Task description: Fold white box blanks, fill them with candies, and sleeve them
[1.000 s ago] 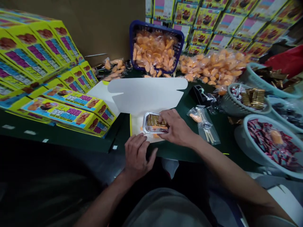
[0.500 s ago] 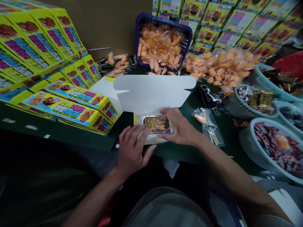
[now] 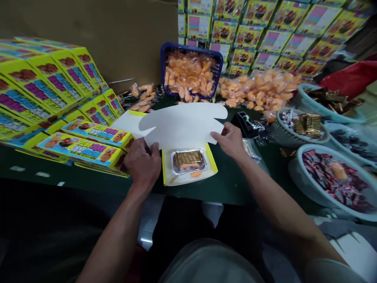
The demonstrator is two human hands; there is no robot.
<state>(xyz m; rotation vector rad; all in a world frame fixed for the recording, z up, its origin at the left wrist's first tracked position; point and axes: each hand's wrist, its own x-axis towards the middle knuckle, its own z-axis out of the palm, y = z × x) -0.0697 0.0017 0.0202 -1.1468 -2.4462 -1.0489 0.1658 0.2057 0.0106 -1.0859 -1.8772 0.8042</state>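
A yellow-edged cardboard box (image 3: 214, 160) lies open in front of me, its white lid (image 3: 182, 122) raised at the back. Inside sits a foil tray (image 3: 174, 171) holding gold-wrapped packets (image 3: 188, 157), with an orange piece (image 3: 196, 173) at its front edge. My left hand (image 3: 144, 161) pinches the lid's left lower corner. At the right lower corner, my right hand (image 3: 231, 139) grips the lid between thumb and fingers. Under and beside my right forearm, a clear bag with sticks (image 3: 253, 151) is partly hidden.
Printed yellow boxes (image 3: 79, 145) are stacked at left. Behind stand a blue basket (image 3: 220, 70) of wrapped orange pieces and a loose heap of them (image 3: 259, 88). Several tubs crowd the right, including one of red-and-white packets (image 3: 300, 184). A wall of packaged boxes (image 3: 250, 35) rises behind.
Both hands have left the foil tray and moved apart to the lid's two lower corners, taking hold of it. The tray is uncovered now, and the camera view has shifted.
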